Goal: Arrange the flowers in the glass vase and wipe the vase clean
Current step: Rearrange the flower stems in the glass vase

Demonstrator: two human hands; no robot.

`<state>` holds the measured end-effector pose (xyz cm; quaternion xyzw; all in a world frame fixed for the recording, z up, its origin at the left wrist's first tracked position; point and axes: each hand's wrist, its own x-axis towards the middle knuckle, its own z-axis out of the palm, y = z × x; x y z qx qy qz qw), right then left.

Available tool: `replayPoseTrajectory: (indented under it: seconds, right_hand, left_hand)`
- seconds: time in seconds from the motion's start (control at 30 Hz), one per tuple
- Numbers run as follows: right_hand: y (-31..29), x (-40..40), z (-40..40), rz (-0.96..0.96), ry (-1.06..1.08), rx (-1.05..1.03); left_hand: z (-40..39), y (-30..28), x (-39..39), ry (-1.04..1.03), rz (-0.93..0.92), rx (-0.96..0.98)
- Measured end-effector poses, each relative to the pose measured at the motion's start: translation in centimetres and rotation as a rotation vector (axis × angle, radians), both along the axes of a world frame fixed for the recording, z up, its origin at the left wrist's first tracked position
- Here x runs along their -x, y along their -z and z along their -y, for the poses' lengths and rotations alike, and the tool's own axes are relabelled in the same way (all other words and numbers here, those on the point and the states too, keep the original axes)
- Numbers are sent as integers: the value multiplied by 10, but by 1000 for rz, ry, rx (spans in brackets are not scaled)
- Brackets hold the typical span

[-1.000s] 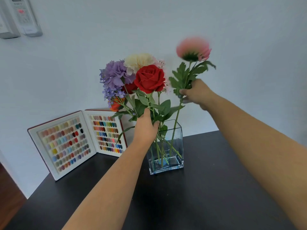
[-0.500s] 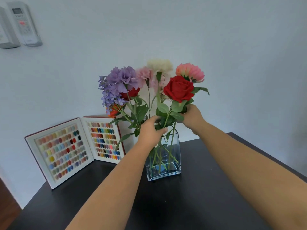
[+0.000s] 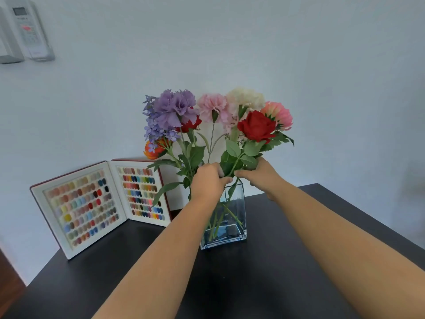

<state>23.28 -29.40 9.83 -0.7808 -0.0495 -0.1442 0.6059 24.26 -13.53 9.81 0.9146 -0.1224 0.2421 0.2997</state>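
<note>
Table point(image 3: 287, 284): 1 dark top, nearest me, carrying everything else.
Hands: 2, both at the vase mouth; left hand point(image 3: 208, 183) curled round the bunched stems, right hand point(image 3: 261, 174) pinching leafy stems just beside it.
Glass vase point(image 3: 234, 217): 1, square, clear, directly below both hands, green stems crossing inside.
Flowers: 2 red roses point(image 3: 256, 127), 1 purple bloom point(image 3: 174, 107), 2 pink, 1 cream, 1 orange, above the hands.
Colour-sample book point(image 3: 92, 206): 1, open, standing left against the wall.
Remotes point(image 3: 28, 28): 2, wall-mounted, far left.

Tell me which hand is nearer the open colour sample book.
Left. The left hand grips stems above the vase, on the side facing the colour sample book. The right hand holds stems on the vase's far side.
</note>
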Motion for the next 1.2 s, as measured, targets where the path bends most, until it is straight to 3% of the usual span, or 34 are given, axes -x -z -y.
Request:
replayPoseTrajectory:
  seconds: [0.17,0.27,0.47,0.57,0.67,0.77,0.9,0.97,1.1,1.2]
  right_hand:
    - [1,2,-10,6,43,-48]
    - [6,-2,-10,-21,66,-45]
    - [9,2,-12,-24,143,-14]
    - [10,12,-10,-102,199,121]
    - [6,29,-8,-211,240,478]
    - [-5,45,-10,-201,321,790]
    - [-29,66,-16,-110,401,974]
    - [-39,71,-26,-26,351,977]
    - [-54,62,-62,146,139,763]
    - [-53,40,-84,129,82,631]
  left_hand:
    - [-33,3,24,64,187,-27]
    - [-71,9,34,-24,198,252]
    - [-124,12,11,-242,-29,908]
    - [-121,15,-5,-114,-181,807]
    - [-110,15,-19,0,-198,715]
    - [-105,8,-33,12,-246,642]
    - [-103,4,-41,52,-345,684]
    - [-102,5,-41,71,-364,693]
    - [-97,8,-37,54,-287,662]
    - [-95,5,-31,52,-231,595]
